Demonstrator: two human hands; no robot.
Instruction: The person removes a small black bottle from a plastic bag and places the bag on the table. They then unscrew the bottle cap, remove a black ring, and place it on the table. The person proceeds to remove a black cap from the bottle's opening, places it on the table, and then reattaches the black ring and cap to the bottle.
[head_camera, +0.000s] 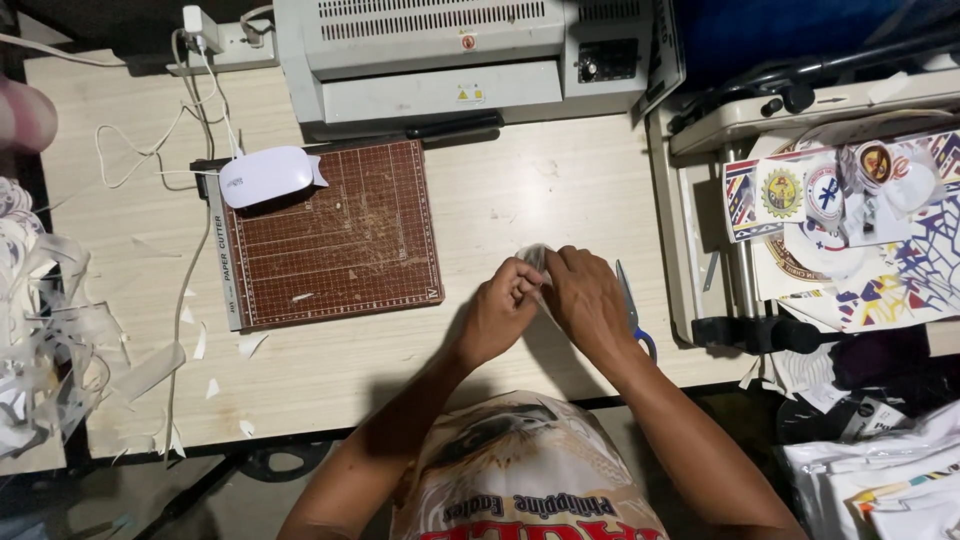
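Pinching a small pale piece of film (536, 257) between both hands over the middle of the wooden table (520, 190). Left hand (500, 310) curling its fingers shut on the near edge of the piece; right hand (585, 300) clamping the same piece from the other side, knuckles up, hiding most of it. Lying just beside the right hand, touching the table: 1 pair of blue-handled scissors (630, 310). Sitting well apart to the left: a brown paper cutter (330, 235), carrying a white device (268, 175). Standing behind: a grey laminator (440, 50). Piling at the table's left edge: clear trimmings (60, 330).
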